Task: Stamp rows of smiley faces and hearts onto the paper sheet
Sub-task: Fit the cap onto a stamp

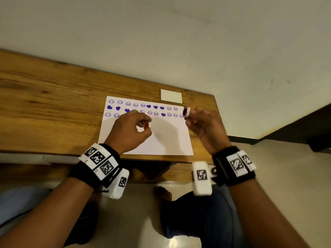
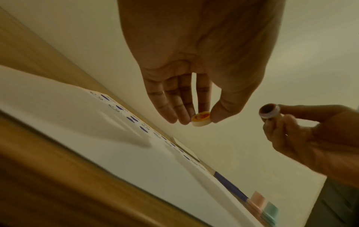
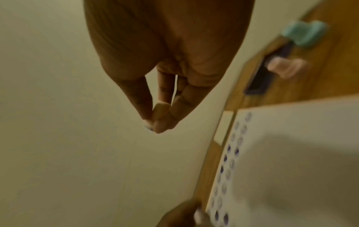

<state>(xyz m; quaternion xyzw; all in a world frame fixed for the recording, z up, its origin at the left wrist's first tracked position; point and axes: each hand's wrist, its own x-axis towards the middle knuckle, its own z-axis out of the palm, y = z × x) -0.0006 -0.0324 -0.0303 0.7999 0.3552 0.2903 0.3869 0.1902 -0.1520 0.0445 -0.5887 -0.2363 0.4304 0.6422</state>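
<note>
- White paper sheet (image 1: 161, 136) lies flat on the wooden table (image 1: 44, 104), its three stamped rows of purple smileys and hearts along the far edge, so I work downward.
- My left hand (image 1: 129, 129) pinches the cap (image 2: 201, 119) between thumb and fingertips, clear of the ink.
- My right hand (image 1: 200, 126) has its fingers clamped round the stamp (image 1: 187, 111), inked face turned up and away, just off the sheet's right edge, likely for recapping or checking.

Black wristbands (image 1: 93, 169) — checkered white tags
</note>
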